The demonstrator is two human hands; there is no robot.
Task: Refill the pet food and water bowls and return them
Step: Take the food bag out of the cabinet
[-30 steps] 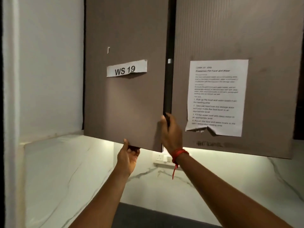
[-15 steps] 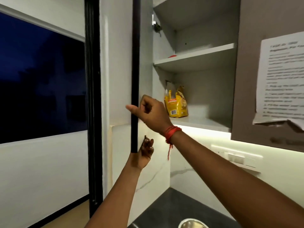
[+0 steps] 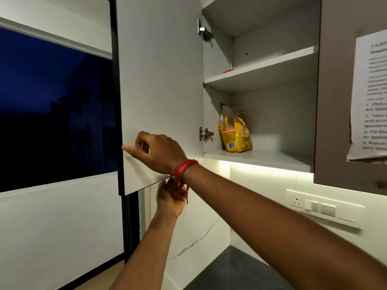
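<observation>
Dark window glass [image 3: 56, 105] fills the left wall, and beside it the cupboard door [image 3: 161, 80] stands swung wide. Right hand [image 3: 155, 150] lies against the door's inner face, fingers loosely curled, gripping nothing. Left hand [image 3: 170, 197] pinches the door's bottom edge from below. Far inside, a yellow food bag [image 3: 235, 132] stands upright on the lower shelf [image 3: 272, 159], at its left end.

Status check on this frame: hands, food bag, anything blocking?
Right hand and left hand on open cabinet door. Yellow food bag upright on lower shelf, untouched. Path clear.
</observation>
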